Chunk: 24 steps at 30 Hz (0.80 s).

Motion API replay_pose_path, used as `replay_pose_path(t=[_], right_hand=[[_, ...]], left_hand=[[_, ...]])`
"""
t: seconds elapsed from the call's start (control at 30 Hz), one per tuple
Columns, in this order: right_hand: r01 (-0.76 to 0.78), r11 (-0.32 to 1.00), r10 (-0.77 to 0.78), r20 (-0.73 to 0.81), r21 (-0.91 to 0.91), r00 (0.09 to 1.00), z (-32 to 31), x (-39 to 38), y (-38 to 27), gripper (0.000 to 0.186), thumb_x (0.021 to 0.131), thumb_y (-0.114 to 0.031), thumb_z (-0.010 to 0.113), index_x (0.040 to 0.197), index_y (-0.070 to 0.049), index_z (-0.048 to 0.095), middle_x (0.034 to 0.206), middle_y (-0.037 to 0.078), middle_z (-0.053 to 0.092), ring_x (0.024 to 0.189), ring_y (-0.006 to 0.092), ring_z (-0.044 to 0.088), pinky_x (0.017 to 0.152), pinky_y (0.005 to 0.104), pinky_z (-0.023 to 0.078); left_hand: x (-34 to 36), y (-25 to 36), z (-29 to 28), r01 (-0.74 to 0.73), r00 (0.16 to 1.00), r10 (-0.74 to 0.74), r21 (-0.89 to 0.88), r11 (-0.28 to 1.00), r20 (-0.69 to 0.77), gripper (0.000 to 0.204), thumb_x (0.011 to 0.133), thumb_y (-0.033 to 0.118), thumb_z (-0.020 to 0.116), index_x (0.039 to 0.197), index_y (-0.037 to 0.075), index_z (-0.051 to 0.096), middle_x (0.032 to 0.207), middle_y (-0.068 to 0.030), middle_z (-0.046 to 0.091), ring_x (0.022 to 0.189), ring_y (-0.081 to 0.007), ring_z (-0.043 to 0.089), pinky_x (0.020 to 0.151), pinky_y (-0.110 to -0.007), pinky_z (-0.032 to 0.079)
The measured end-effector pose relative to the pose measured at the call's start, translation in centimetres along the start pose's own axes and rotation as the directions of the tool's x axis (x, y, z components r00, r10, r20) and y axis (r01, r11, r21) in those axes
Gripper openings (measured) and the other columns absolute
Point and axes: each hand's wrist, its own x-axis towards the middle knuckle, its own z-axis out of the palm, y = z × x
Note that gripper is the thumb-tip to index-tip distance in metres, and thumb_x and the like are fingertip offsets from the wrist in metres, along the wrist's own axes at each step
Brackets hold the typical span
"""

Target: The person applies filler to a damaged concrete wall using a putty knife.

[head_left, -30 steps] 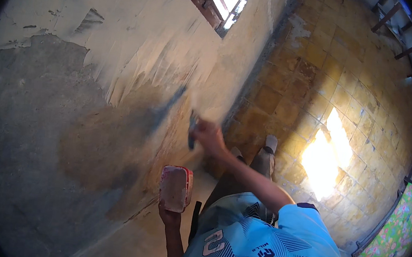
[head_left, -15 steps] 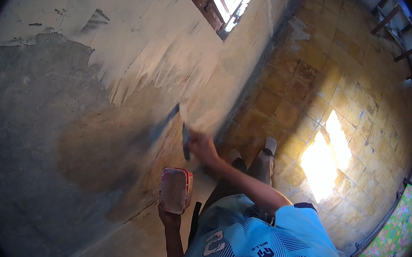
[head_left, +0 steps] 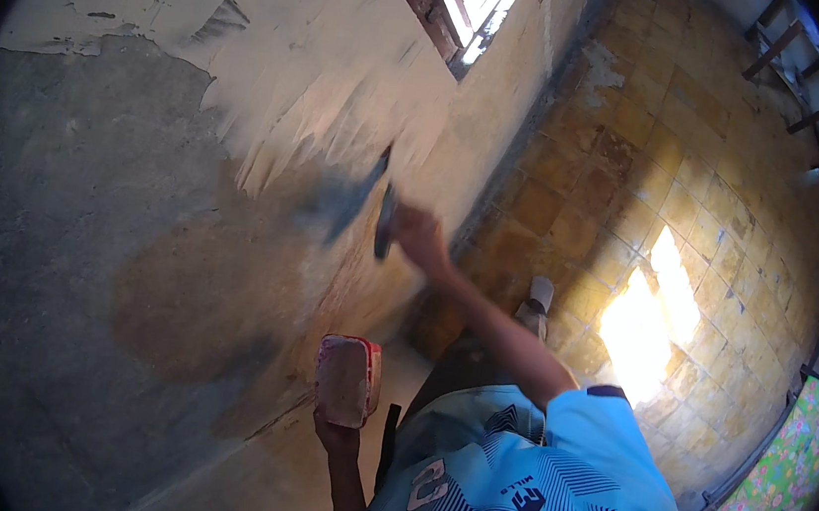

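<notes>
My right hand (head_left: 416, 233) grips a dark-handled tool (head_left: 384, 225), blurred, like a putty knife or scraper, held against or just off the wall in front of me; its shadow falls on the plaster. The wall has bare grey cement (head_left: 94, 222) below and pale, streaked filler (head_left: 299, 74) above. Low in the middle, my left hand (head_left: 337, 433) holds a red-rimmed plastic tub (head_left: 344, 380) with a pale, dirty inside; its contents are hard to make out.
A window with a brown wooden frame (head_left: 420, 12) is above. To my right are a yellowed tile floor (head_left: 574, 213) with bright sunlight patches, dark wooden furniture (head_left: 780, 50) far back, and a floral green covered surface (head_left: 775, 483). My foot (head_left: 538, 299) stands near the wall's base.
My right hand with the tool moved down the wall, then rose again, higher than a second ago. My left hand and the tub stay nearly still. The view has shifted slightly.
</notes>
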Motion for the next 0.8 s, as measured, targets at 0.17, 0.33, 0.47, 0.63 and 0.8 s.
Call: replay_pose_path(t=[0.17,0.33,0.47,0.63,0.8], right_hand=[[-0.134,0.990,0.142,0.209,-0.054,0.968,-0.5,-9.3,-7.2,0.014,0.077,-0.009,0.064,0.084,0.002,0.064,0.067,0.006,0.062,0.069,0.0084,0.059,0.065,0.0317,0.049],[0.089,0.962,-0.108,-0.058,-0.259,0.992,-4.8,3.2,-14.2,0.028,0.079,-0.012,0.072,0.100,0.005,0.066,0.074,0.006,0.066,0.072,0.0105,0.064,0.061,0.0249,0.052],[0.127,0.984,-0.114,-0.104,0.123,0.988,-4.7,8.7,-16.0,0.031,0.076,-0.025,0.071,0.092,0.000,0.068,0.068,0.010,0.067,0.066,0.0144,0.067,0.059,0.0304,0.052],[0.072,0.983,-0.060,0.071,-0.171,0.996,0.0,0.2,-12.6,0.034,0.076,-0.029,0.071,0.097,-0.002,0.069,0.067,0.013,0.066,0.063,0.0145,0.065,0.059,0.0346,0.051],[-0.147,0.981,0.105,0.285,0.130,0.953,0.7,-10.5,-16.1,0.017,0.078,-0.010,0.069,0.092,0.000,0.067,0.085,0.006,0.069,0.077,0.0099,0.063,0.067,0.0297,0.051]], left_hand=[[0.6,0.2,-2.1,-0.011,0.998,0.012,-0.015,1.000,0.061,0.055,0.090,0.039,0.050,0.140,0.019,0.039,0.140,-0.0060,0.042,0.128,-0.0283,0.042,0.097,-0.050,0.042],[0.2,0.1,-0.7,-0.008,1.000,0.008,-0.014,1.000,0.017,0.053,0.092,0.038,0.046,0.140,0.019,0.038,0.140,-0.0063,0.042,0.126,-0.0287,0.043,0.096,-0.050,0.043],[0.6,0.1,-1.4,0.003,0.999,-0.003,0.000,1.000,0.049,0.053,0.092,0.036,0.045,0.141,0.019,0.037,0.141,-0.0060,0.041,0.128,-0.0288,0.042,0.098,-0.050,0.041],[0.3,0.0,-0.9,0.011,0.998,-0.012,0.028,1.000,0.066,0.055,0.091,0.039,0.046,0.142,0.020,0.036,0.140,-0.0051,0.041,0.128,-0.0286,0.041,0.099,-0.050,0.039],[0.8,0.5,-3.0,0.046,0.999,-0.046,0.013,0.999,0.016,0.057,0.090,0.042,0.047,0.142,0.020,0.036,0.141,-0.0055,0.041,0.129,-0.0299,0.040,0.099,-0.053,0.038]])
